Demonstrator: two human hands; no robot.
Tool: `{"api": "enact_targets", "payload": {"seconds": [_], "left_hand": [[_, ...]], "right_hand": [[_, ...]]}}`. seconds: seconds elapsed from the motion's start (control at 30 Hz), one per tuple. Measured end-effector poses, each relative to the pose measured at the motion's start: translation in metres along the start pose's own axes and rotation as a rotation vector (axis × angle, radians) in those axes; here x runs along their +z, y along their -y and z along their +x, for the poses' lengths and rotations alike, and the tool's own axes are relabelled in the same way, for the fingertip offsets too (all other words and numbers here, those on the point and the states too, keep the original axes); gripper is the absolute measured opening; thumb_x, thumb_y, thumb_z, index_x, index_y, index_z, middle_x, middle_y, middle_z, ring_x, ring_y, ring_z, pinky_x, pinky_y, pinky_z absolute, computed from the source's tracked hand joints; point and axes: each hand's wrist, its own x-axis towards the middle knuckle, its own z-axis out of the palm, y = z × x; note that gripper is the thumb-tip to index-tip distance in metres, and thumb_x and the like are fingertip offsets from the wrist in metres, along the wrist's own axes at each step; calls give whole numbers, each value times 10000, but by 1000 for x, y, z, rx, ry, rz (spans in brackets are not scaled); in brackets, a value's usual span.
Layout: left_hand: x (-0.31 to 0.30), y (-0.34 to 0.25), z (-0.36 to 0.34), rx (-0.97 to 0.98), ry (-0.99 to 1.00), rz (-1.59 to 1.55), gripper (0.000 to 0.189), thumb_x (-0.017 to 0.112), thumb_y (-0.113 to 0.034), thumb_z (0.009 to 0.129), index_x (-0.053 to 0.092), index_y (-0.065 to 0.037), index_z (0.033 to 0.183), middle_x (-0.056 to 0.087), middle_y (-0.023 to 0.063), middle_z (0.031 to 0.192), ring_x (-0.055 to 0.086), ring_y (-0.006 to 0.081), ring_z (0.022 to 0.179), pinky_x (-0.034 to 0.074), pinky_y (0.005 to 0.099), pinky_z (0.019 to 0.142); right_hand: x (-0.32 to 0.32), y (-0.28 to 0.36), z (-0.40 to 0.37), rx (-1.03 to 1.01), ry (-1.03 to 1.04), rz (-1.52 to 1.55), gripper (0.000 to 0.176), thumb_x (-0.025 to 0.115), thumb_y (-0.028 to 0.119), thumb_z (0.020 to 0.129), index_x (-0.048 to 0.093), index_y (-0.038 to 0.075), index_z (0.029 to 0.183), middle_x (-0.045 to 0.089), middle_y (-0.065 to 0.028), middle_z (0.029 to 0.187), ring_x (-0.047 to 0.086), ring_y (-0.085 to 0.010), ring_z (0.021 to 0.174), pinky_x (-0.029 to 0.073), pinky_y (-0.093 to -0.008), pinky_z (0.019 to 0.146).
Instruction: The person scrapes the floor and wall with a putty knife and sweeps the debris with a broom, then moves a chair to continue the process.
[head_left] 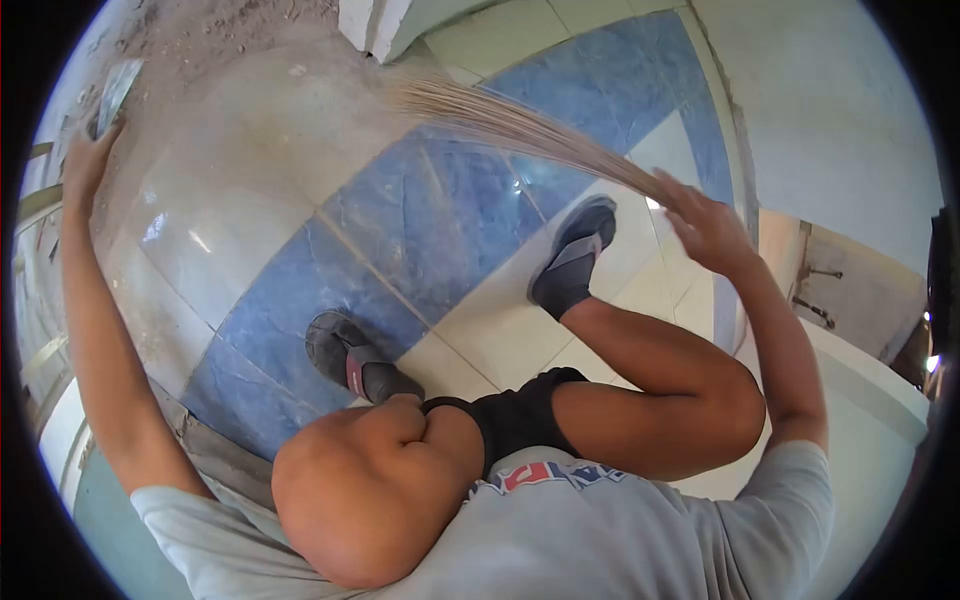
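My right hand (705,225) is closed around the bound end of a stick broom (540,130). Its thin bristles fan out to the left over the tiled floor, and their tips are blurred. At the far left my left hand (90,165), arm stretched out, grips a pale, see-through flat piece (118,92); its exact kind does not show. It is held near the dusty part of the floor (240,110). My legs are bent low, with both feet in dark socks and slippers on the tiles.
Blue tiles (400,220) form a curved band between cream tiles. Loose dirt (150,30) lies at the upper left. A white block-like base (385,25) stands at the top. A pale wall (830,130) rises on the right, with metal taps (815,312) below it.
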Motion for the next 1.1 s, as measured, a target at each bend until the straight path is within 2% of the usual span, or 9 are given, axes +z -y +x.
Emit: {"api": "enact_targets", "payload": {"seconds": [0.17, 0.27, 0.37, 0.53, 0.7, 0.77, 0.9, 0.97, 1.1], "left_hand": [[62, -39, 8, -187, 51, -209, 674, 714, -463, 915, 603, 16, 1377, 707, 206, 1207, 646, 305, 1106, 460, 398, 1017], [68, -29, -18, -158, -52, -354, 703, 713, -450, 926, 556, -3, 1445, 715, 127, 1017, 651, 239, 925, 506, 370, 877], [69, -20, -93, -336, -131, -620, 680, 677, -323, 987, 434, -57, 1564, 537, -4, 755, 507, 96, 666, 413, 270, 607], [57, -8, -203, -567, -257, -1059, 607, 609, -266, 1052, 398, -43, 1575, 455, -67, 733, 390, 13, 560, 311, 198, 459], [33, -21, -250, -592, -427, -1072, 364, 588, -254, 1061, 532, -51, 1358, 541, -39, 831, 397, 11, 550, 312, 199, 443], [19, -44, -266, -520, -534, -1073, 285, 578, -259, 1065, 552, -48, 1256, 567, -19, 857, 400, 18, 544, 324, 200, 443], [-2, -86, -282, -456, -714, -1063, 278, 539, -294, 1082, 571, -25, 1146, 573, 31, 814, 402, 43, 526, 342, 211, 440], [17, -59, -306, -469, -701, -1157, 307, 534, -338, 1083, 576, -35, 1106, 527, 16, 753, 400, 54, 519, 328, 216, 424], [52, -68, -320, -554, -675, -1224, 292, 531, -339, 1084, 581, -52, 1058, 492, -8, 703, 400, 46, 522, 300, 211, 411]], "right_hand": [[43, -60, -65, 338, -180, -90, 569, 571, 115, 987, 360, 86, 1515, 664, -260, 1149, 685, -437, 920, 580, -484, 767], [144, -44, -39, 903, -510, 762, 614, 562, 141, 1020, 273, 128, 1561, 653, -141, 842, 679, -232, 601, 570, -360, 470], [306, 9, -24, 991, -691, 1345, 592, 489, 200, 1044, 259, 91, 1579, 634, -161, 798, 646, -256, 545, 553, -396, 471], [327, 265, 8, 460, -138, 1042, 594, 489, 149, 1005, 335, -39, 1546, 695, -283, 847, 696, -386, 633, 539, -476, 543], [277, 343, 18, -426, 227, 783, 735, 529, 251, 995, 192, 214, 1647, 696, -239, 1068, 687, -469, 776, 556, -555, 664], [256, 333, 14, -470, 319, 655, 737, 537, 282, 999, 190, 257, 1649, 687, -210, 1137, 699, -451, 840, 568, -534, 689], [288, 262, -3, -159, -313, 874, 695, 571, 171, 993, 276, 98, 1618, 662, -242, 1254, 718, -414, 895, 591, -492, 734], [311, 221, 3, 117, -583, 875, 643, 572, 122, 991, 335, 29, 1582, 684, -272, 1193, 724, -421, 867, 587, -466, 710], [275, 224, 34, 237, -516, 946, 634, 566, 123, 990, 343, 21, 1574, 686, -305, 872, 699, -466, 728, 547, -492, 662]]}}
